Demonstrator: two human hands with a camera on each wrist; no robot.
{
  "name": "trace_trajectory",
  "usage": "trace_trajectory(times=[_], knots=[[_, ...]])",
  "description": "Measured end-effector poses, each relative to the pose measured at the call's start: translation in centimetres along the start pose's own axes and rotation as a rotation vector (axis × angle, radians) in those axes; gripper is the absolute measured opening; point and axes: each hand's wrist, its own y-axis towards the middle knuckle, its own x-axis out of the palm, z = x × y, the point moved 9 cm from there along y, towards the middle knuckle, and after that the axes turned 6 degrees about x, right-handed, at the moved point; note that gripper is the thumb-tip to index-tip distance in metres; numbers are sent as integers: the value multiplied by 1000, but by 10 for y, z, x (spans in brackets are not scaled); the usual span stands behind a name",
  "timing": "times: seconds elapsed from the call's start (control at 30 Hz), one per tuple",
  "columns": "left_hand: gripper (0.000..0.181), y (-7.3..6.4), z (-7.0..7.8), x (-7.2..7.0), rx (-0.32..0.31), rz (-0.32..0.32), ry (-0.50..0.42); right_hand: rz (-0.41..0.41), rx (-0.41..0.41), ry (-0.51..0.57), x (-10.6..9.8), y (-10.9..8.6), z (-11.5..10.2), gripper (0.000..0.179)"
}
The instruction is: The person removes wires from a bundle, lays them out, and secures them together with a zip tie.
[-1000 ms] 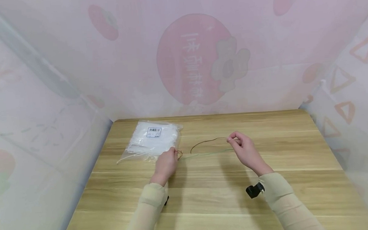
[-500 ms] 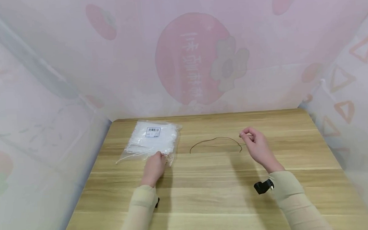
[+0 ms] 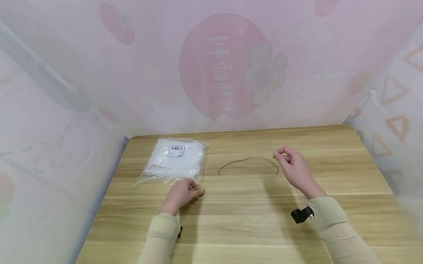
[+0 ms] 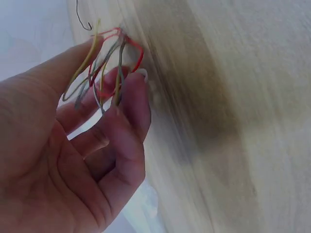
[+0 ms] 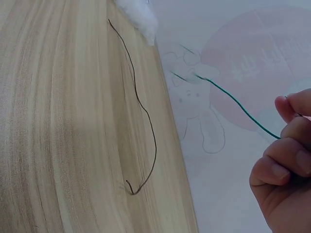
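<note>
My left hand is low over the table, just in front of the plastic bag. Its fingers and thumb hold a loosely coiled bundle of thin wires, with red, yellow and grey strands looping out between them in the left wrist view. On the right, my raised right hand grips a green wire, whose far end sticks out past the curled fingers. A single brown wire lies in an arc on the wood between the hands, one end hooked.
A clear bag of white cable ties with a barcode label lies at the back left, a few ties poking out toward the left. Printed walls enclose the wooden table at the back and sides.
My right hand has moved right with the green wire, which no longer stretches between the hands. The brown wire has dropped fully onto the table. My left hand has shifted left and nearer.
</note>
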Motion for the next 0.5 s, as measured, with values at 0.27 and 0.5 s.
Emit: trace_trajectory(times=[0.27, 0.5], knots=[[21, -1, 10, -5, 37, 3, 55, -36, -1, 3, 5, -1, -1, 27], [28, -1, 19, -13, 35, 32, 84, -41, -4, -1, 7, -2, -4, 26]])
